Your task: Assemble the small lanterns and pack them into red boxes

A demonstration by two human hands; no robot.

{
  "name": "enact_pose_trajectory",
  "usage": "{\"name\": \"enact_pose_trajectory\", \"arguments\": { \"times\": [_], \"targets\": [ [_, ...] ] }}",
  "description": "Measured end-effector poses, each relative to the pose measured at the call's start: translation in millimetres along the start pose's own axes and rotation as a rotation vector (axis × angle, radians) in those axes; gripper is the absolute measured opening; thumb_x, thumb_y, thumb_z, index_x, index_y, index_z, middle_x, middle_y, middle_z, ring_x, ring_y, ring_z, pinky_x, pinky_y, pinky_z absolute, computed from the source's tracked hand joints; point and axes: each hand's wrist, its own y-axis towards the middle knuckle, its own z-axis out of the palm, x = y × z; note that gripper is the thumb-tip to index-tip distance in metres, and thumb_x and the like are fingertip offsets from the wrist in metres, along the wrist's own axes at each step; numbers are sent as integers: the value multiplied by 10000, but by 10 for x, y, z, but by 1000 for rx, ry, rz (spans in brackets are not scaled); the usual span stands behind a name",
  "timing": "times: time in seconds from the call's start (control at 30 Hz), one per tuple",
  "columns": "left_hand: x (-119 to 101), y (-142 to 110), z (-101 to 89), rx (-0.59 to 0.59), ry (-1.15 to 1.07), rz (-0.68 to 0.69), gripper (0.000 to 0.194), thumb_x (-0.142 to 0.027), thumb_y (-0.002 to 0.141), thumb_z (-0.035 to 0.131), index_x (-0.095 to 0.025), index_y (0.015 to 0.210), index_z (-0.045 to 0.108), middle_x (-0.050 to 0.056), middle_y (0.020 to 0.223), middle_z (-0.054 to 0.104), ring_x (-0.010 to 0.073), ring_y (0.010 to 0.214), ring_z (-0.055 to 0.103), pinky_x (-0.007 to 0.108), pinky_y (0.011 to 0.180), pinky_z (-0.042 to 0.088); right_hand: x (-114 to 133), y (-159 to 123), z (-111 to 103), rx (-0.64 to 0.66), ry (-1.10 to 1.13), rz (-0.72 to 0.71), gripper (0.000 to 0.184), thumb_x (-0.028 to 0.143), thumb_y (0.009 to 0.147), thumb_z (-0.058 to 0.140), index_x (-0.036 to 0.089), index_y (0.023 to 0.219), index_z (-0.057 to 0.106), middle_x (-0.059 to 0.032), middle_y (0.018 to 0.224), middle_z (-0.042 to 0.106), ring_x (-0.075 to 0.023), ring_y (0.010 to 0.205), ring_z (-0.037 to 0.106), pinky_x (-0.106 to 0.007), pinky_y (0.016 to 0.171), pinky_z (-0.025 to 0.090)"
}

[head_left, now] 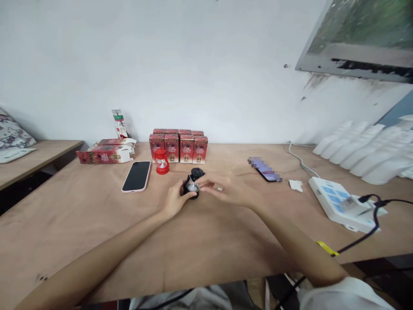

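Note:
My left hand is closed round a small black lantern, tilted over the table with its clear inner part showing. My right hand comes in from the right, its thumb and fingers drawn together at the edge of that clear part. What they pinch, if anything, is too small to tell. A small white piece shows by the right fingers. Just behind the hands is a round black lantern top; whether it is joined to the held lantern I cannot tell. A red mini lantern stands upright behind my left hand.
Several red printed boxes stand in rows by the wall. Left of them lie an opened red carton, a tube and a phone. To the right are another phone, a power strip with cables, and stacked white cups.

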Motion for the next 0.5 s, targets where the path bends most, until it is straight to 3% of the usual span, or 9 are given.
{"name": "enact_pose_trajectory", "arguments": {
  "times": [0.07,0.13,0.2,0.27,0.37,0.43,0.5],
  "targets": [
    [15,11,13,56,-57,24,455,-396,648,708,-166,1028,605,40,860,673,223,762,609,315,687,463,26,-43,39,-35,-127,-47,186,281,896,474,221,919,648,-10,763,705,-128,648,639,-236,581,497],
    [27,20,31,124,-130,35,475,-370,674,683,-174,1093,576,75,1028,664,258,930,612,357,803,469,10,-68,66,-176,-196,-46,187,257,899,465,226,893,649,-8,757,705,-118,621,628,-229,576,494],
    [34,19,47,160,-157,33,520,-316,670,678,-182,1152,536,99,1157,622,280,1076,570,403,918,434,-35,-70,82,-326,-209,-12,175,241,897,469,229,914,643,-17,796,704,-128,671,642,-244,640,516],
    [40,6,51,167,-172,44,602,-229,618,690,-186,1188,498,113,1220,584,288,1142,535,430,978,401,-102,-59,103,-371,-194,33,166,282,876,521,233,995,626,-42,899,692,-168,818,655,-301,758,531],
    [48,-2,-10,98,-207,110,619,-132,567,633,-184,1164,478,119,1245,548,271,1179,505,433,1027,366,-231,-55,181,-238,-124,94,510,398,777,652,234,1234,498,-106,1238,553,-249,1159,534,-426,954,464],
    [46,33,-135,-27,-155,161,557,-121,571,578,-183,1116,487,108,1220,542,252,1181,493,424,1053,333,-315,-77,271,-132,-64,118,754,429,706,714,239,1350,370,-130,1373,422,-274,1272,430,-462,1014,410],
    [37,121,-349,-193,-71,165,502,-127,577,557,-186,1072,500,95,1172,549,249,1154,495,418,1054,320,-381,-114,378,-72,-7,127,832,406,705,719,252,1400,287,-128,1402,395,-272,1301,398,-460,1038,386]
  ]
}}
